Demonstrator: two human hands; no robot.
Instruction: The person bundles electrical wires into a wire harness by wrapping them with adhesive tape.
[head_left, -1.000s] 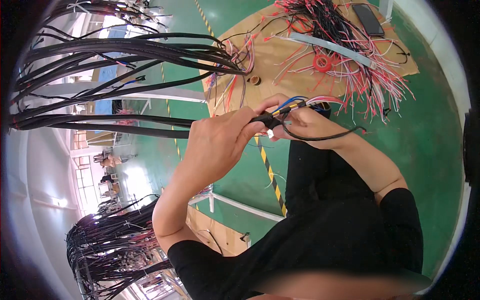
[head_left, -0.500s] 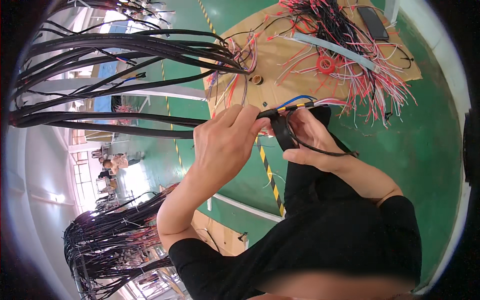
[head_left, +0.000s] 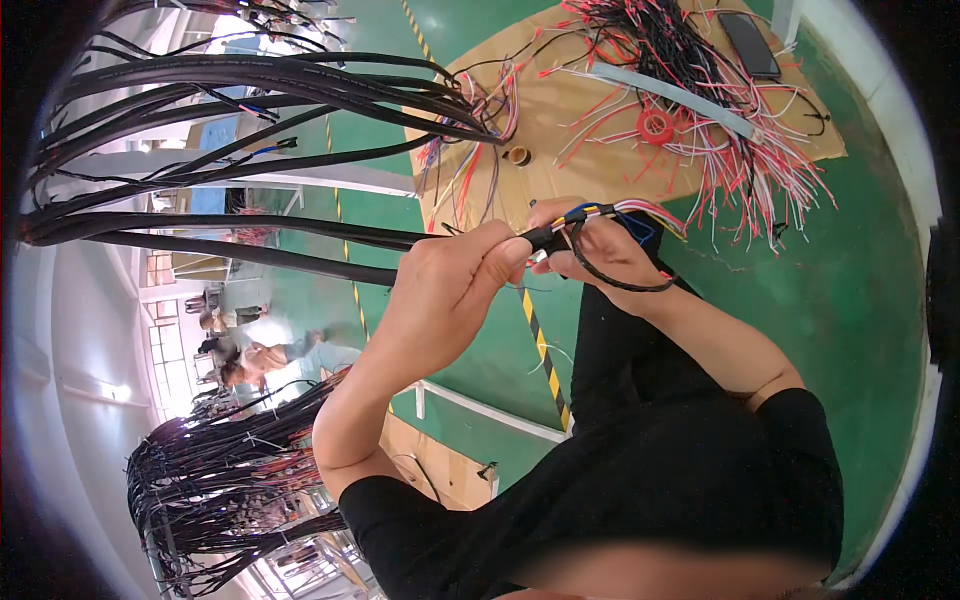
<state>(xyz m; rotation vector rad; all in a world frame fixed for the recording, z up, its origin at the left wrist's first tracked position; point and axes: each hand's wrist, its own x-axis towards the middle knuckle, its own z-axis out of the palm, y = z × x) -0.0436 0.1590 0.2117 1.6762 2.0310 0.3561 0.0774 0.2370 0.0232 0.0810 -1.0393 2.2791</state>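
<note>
A thick black cable runs in from the left and passes through my left hand, whose thumb and fingers are closed on it just behind its end. Thin coloured wires fan out of that end, with blue, yellow, red and white among them. A thin black lead loops down from the same place. Bent round the wire end is my right hand, fingers curled beneath and behind the cable. Whatever its fingertips pinch is mostly hidden.
On the tan board lie a bundle of red, white and black wires, a grey strip, a red tape roll, a small brown ring and a phone. More black cables hang at left. People are far off.
My right hand has turned and closed in around the cable end. The wide black strip between my hands no longer shows. The wires bend more, and a person in the background has moved.
</note>
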